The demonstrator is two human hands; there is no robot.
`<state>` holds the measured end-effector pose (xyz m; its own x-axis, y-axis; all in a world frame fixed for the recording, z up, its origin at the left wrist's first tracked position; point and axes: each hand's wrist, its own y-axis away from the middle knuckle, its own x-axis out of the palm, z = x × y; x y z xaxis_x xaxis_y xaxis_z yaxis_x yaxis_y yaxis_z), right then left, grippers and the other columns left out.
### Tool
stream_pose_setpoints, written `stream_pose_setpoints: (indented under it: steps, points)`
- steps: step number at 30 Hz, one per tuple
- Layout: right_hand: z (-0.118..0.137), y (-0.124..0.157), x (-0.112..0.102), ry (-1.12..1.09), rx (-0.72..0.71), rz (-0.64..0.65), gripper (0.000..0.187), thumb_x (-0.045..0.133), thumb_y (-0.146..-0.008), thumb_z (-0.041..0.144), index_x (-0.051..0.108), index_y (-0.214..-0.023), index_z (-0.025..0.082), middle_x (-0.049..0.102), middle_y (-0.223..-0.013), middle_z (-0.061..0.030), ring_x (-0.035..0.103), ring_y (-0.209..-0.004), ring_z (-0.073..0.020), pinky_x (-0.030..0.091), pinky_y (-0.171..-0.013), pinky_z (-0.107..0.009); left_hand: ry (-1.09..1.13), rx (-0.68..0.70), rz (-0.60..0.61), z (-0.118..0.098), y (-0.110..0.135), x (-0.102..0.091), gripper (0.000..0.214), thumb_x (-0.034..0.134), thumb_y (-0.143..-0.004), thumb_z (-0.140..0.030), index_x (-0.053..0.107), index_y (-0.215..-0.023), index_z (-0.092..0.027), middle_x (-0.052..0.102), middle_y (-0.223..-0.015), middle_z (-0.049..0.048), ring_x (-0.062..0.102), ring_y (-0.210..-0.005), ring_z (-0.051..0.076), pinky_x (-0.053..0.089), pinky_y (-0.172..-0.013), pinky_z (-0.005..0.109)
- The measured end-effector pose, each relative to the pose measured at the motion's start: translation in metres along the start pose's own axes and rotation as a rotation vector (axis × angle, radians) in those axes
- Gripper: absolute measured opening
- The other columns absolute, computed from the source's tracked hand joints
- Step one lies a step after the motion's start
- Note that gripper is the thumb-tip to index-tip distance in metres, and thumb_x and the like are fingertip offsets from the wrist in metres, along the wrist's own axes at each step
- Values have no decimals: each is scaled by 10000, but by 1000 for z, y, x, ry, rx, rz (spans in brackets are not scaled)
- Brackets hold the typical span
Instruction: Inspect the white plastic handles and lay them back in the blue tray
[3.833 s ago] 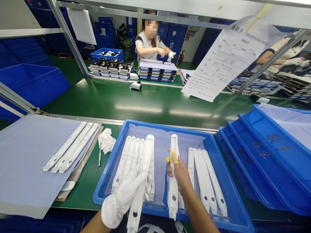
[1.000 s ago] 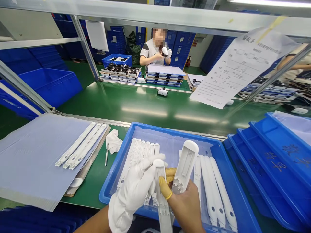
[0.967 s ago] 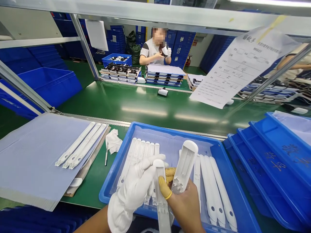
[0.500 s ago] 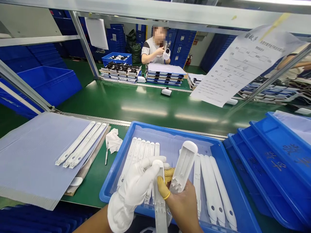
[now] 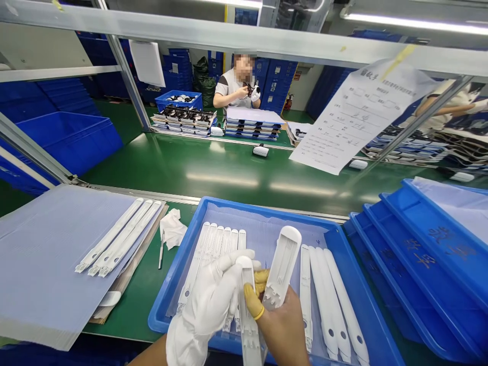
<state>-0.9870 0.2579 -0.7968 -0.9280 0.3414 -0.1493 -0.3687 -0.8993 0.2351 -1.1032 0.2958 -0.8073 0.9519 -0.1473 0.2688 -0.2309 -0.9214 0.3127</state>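
My left hand, in a white glove, is closed around the rounded top end of a long white plastic strip, its ribbed hollow side showing. My right hand wears yellow finger cots. It grips a second white plastic piece, tilted with its hollow side towards me, while thumb and fingertip also pinch the edge of the first strip. Both hands are above a blue tray. In the tray, several narrow strips lie in a row at the left, and smooth white strips lie at the right.
Left on the green bench are three white strips on a lined board, a crumpled white cloth and a pen. Stacked blue trays lean at the right. A metal frame crosses above; a person works opposite.
The view has tilted up slightly, so most of the scene sits lower. Both hands keep nearly the same hold on the two white pieces. The person opposite has lowered the held part a little.
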Motion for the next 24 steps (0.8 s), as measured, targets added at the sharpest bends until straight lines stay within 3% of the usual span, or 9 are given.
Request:
stream_pose_setpoints:
  steps: [4, 7, 11, 14, 18, 24]
  points:
    - [2, -2, -1, -61, 5, 2, 228, 769, -651, 391, 658, -690, 195, 630, -619, 2, 563, -605, -169, 475, -602, -297, -23, 36, 62, 9, 1, -4, 390, 562, -865, -365, 722, -1121, -119, 439, -419, -50, 379, -414, 79, 352, -463, 203]
    - [4, -3, -1, -117, 21, -8, 224, 776, -629, 381, 665, -694, 198, 624, -616, 12, 559, -599, -160, 481, -608, -291, 24, 15, 71, 13, 5, -5, 458, 581, -883, -425, 681, -1213, -123, 464, -419, -54, 386, -409, 84, 355, -456, 207]
    - [7, -2, 1, -86, 22, -30, 198, 762, -643, 366, 666, -687, 199, 620, -606, 17, 556, -586, -151, 473, -604, -283, 19, -31, 43, 3, 4, 2, 463, 672, -836, -512, 720, -1075, -118, 430, -410, -73, 362, -380, 69, 334, -413, 197]
    - [6, -1, 3, -67, -9, -50, 195, 758, -654, 370, 676, -702, 200, 649, -624, 6, 569, -593, -156, 484, -607, -284, 75, 13, 10, -8, 1, 9, 344, 735, -804, -455, 740, -955, -147, 541, -500, -39, 499, -477, 93, 447, -511, 205]
    - [2, 0, 5, -29, -39, -38, 185, 748, -670, 370, 678, -698, 201, 657, -626, 2, 576, -597, -162, 481, -598, -285, 130, 79, 0, -12, 0, 12, 312, 782, -764, -431, 763, -942, -176, 705, -711, 25, 666, -741, 175, 540, -700, 250]
    - [-2, -1, 6, -22, -56, -52, 181, 745, -683, 368, 671, -703, 204, 647, -627, 10, 570, -592, -160, 494, -597, -285, 204, 21, 65, -9, 2, 10, 361, 760, -776, -465, 764, -960, -154, 753, -787, 76, 695, -703, 204, 581, -699, 314]
